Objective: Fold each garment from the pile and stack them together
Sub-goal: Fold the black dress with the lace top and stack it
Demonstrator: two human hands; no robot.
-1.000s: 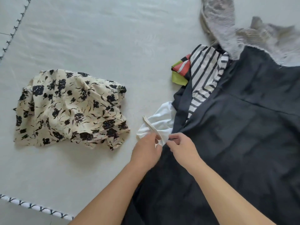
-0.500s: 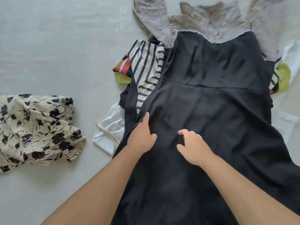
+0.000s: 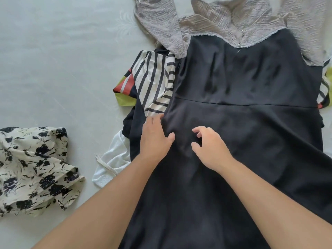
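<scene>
Pressing flat on the black dress (image 3: 242, 123), the left hand (image 3: 155, 137) — right hand (image 3: 209, 147) fingers loosely curled, empty.

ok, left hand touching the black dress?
Touching. Head view: the left hand lies flat on the black dress, fingers straight, no gap showing.

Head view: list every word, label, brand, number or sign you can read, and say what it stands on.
None: no readable text anywhere.
Black dress: no tag or print shows.
Striped top: stripes and colour blocks only.
Floral garment: black flower pattern only.
Grey lace: bare.
White garment: bare.
</scene>
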